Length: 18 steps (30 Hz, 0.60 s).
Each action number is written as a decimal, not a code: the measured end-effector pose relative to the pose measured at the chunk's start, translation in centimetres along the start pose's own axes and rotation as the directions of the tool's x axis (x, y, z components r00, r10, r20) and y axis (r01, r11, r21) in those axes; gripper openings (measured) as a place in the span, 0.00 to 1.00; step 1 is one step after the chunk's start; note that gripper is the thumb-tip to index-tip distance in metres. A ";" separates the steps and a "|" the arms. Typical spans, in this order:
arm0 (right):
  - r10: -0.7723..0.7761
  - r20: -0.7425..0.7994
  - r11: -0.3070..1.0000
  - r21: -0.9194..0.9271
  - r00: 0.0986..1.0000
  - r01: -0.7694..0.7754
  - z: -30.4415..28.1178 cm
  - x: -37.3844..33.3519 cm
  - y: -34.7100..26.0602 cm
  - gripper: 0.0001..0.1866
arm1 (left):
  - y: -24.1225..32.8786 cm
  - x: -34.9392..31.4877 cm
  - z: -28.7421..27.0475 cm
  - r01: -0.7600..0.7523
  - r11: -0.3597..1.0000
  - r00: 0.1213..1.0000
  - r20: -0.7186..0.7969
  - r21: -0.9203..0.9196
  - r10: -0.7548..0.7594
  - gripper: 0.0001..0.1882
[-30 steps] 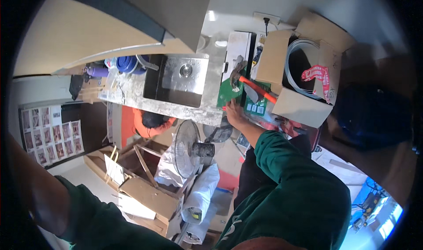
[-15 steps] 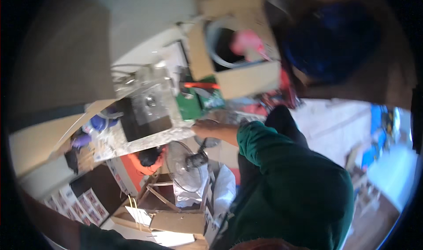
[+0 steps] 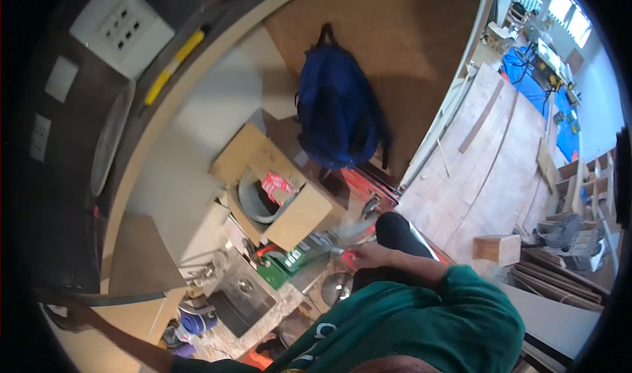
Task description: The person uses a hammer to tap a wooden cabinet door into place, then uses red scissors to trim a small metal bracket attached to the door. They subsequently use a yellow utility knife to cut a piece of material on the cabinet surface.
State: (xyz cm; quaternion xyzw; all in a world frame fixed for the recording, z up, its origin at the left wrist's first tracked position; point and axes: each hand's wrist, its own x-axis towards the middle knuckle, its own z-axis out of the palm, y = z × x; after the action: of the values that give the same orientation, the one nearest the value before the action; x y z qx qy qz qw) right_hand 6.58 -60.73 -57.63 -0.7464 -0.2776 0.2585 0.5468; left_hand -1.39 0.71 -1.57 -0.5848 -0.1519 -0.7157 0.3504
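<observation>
My right hand is closed around a small red-handled tool, with a pale tip toward the green box. Its exact kind is too small to tell. Just left of it lies a green box beside the counter. My left arm stretches out to the far left, where my left hand is by the lower edge of a cabinet panel. Its fingers are curled around a small pale thing, partly hidden at the picture's dark rim.
An open cardboard box holds a grey round tub. A sink is set in the counter. A blue backpack hangs on a brown panel. A yellow level lies at upper left; wood planks are stacked right.
The view has swung, bringing the backpack and plank floor into sight. My right hand has drawn back from the counter and now holds the red-handled tool. My left hand has come into view.
</observation>
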 end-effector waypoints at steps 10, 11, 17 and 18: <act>0.336 -0.533 0.930 0.059 0.776 -0.363 -8.6 -5.0 6.6 0.17 | 55.2 -0.1 -9.2 -0.051 0.424 0.895 0.148 -0.904 0.422 0.14; 0.335 -0.555 0.919 0.014 0.762 -0.394 -8.2 -5.8 7.7 0.16 | 58.6 0.4 -8.6 -0.032 0.363 0.913 0.120 -0.931 0.390 0.14; 0.343 -0.662 0.934 0.165 0.666 -0.318 -8.5 -5.5 8.8 0.15 | 68.1 4.0 -5.5 -0.148 0.563 0.920 0.095 -0.813 0.379 0.24; 0.350 -0.662 0.932 0.175 0.663 -0.317 -9.2 -5.4 8.9 0.15 | 68.8 3.7 -5.0 -0.125 0.550 0.917 0.116 -0.825 0.382 0.25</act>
State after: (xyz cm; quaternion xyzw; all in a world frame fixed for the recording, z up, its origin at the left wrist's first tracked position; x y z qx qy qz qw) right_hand 10.24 -72.83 -63.26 -0.8141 0.0902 0.0675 0.5698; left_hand 41.41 -52.36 -12.73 -0.7901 0.2263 -0.5561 0.1233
